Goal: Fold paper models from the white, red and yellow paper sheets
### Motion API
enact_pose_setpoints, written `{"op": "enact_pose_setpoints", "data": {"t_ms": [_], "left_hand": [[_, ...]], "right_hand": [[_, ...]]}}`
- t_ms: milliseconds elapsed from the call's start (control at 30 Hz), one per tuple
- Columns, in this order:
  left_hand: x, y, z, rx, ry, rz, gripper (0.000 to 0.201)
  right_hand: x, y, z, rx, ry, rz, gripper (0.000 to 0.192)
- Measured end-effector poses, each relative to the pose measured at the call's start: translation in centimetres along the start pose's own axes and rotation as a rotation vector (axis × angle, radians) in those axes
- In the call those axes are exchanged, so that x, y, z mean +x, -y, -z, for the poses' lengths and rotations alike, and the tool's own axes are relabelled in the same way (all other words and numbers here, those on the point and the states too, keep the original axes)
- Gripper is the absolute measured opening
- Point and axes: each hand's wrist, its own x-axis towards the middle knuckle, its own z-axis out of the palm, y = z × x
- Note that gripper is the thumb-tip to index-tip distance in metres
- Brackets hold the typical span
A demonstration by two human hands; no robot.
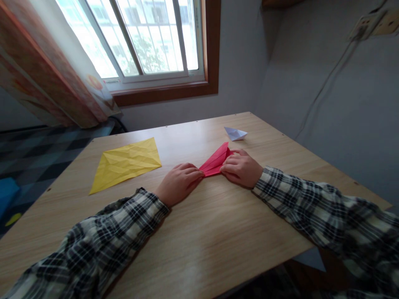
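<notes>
Red paper (215, 162) lay mid-table (202, 232) between our hands | left hand (177, 183) – fingers flat, pinning its near tip | right hand (241, 168) – fingers curled, pressing the fold; grip unclear | we judged firm, even creasing best.

I'm looking into a room in a home: a patterned curtain (52, 79) beside a barred window (140, 37), a wooden bench (202, 232), chequered floor (34, 153), a wall socket (370, 25) with trailing cable.

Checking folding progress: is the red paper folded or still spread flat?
Folded: the red paper forms a narrow pointed shape, pressed to the table by both hands.
</notes>
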Motion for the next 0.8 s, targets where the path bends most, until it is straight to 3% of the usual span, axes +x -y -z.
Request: {"op": "enact_pose_setpoints", "data": {"t_ms": [433,633,800], "left_hand": [[0.1,-0.3,0.0,0.015,-0.029,0.012,0.026],[0.0,-0.2,-0.3,0.016,-0.066,0.072,0.025],[0.0,0.1,-0.3,-0.028,-0.101,0.151,0.021]], "right_hand": [[0.2,0.7,1.0,-0.049,-0.062,-0.029,0.023],[0.1,0.6,1.0,0.0,-0.077,-0.046,0.021],[-0.1,0.8,1.3,-0.043,-0.172,0.025,0.023]]}}
